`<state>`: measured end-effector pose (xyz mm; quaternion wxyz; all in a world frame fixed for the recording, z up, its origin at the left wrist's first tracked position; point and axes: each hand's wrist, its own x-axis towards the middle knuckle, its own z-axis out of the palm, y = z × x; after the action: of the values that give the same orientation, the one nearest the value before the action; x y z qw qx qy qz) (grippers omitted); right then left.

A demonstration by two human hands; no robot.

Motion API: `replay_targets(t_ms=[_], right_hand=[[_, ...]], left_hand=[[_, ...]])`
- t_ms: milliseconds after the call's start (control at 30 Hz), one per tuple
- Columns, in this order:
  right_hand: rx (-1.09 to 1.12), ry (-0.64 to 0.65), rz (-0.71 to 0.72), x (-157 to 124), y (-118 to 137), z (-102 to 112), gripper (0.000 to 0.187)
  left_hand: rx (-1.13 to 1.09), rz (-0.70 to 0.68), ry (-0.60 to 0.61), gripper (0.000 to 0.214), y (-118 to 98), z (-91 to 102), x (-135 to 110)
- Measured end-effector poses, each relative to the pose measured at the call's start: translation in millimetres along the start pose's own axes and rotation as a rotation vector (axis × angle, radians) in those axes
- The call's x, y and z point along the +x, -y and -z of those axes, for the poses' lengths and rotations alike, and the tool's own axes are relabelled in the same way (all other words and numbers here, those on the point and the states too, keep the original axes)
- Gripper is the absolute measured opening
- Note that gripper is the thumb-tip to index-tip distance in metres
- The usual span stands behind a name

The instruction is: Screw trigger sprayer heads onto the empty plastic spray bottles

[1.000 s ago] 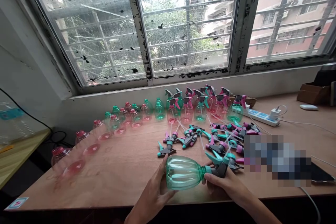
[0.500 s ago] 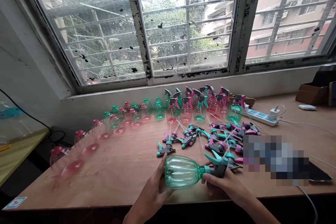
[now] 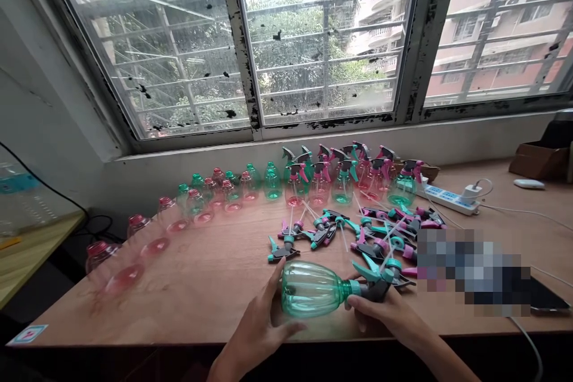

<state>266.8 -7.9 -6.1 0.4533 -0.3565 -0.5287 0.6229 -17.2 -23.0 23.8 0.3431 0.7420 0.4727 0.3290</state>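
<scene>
At the lower middle of the frame, the left hand [image 3: 259,323], half curled, loosely cups the base of a green bottle [image 3: 311,289], thumb just off its side. The bottle lies sideways, neck to the right; it looks light, thin and smooth, likely to flex or slip, so best held round its wide body. Rightward, the right hand [image 3: 387,313] wraps the stiffer-looking spray head [image 3: 379,283], thumb at the collar.

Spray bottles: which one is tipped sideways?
The green bottle held in the right hand, the left hand at its far end; the other bottles stand upright.
</scene>
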Motion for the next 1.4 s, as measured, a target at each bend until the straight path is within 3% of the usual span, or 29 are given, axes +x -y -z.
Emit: replay_targets(t_ms=[333,467,767,933,1167,1400], right_hand=[[-0.003,-0.004,0.006,-0.6,0.6,-0.7,0.037],[0.007,-0.042,0.032,-0.4,-4.2,-0.3,0.041],[-0.004,-0.035,0.023,2.1,0.4,-1.4,0.039],[0.013,-0.052,0.032,1.8,-4.0,-2.0,0.040],[0.031,-0.055,0.044,2.3,-4.1,-1.8,0.040],[0.013,-0.055,0.054,2.9,-4.5,-2.7,0.040]], left_hand=[[0.024,0.012,0.004,0.097,3.2,-2.4,0.3],[0.045,0.004,-0.024,0.116,5.8,-2.1,0.2],[0.035,-0.045,-0.010,0.099,5.9,-1.5,0.9],[0.099,-0.021,-0.031,0.113,5.4,-2.0,-0.9],[0.084,-0.072,-0.028,0.092,7.5,-2.2,-1.0],[0.061,-0.050,-0.011,0.100,9.6,-0.7,-2.0]])
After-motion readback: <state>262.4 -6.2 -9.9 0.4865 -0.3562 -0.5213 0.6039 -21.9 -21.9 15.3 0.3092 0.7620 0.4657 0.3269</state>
